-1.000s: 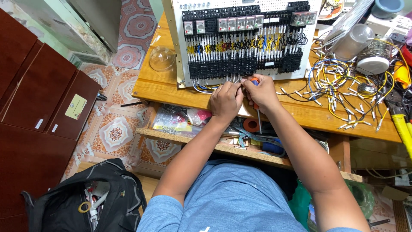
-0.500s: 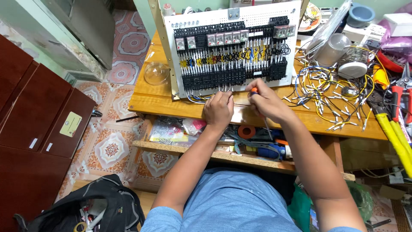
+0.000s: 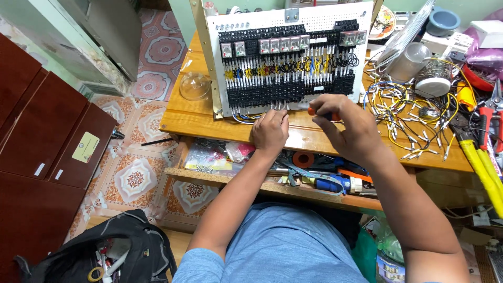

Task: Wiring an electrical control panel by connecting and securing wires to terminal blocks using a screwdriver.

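1. Your right hand holds a screwdriver with an orange handle, fingers closed tight around it.
2. Your left hand is curled, fingertips on the thin wires at the bottom of the white board.
3. The board stands tilted up on the wooden counter.
4. A heap of loose wires lies to your right.

Bright, even light; sharp, wide-angle edges.
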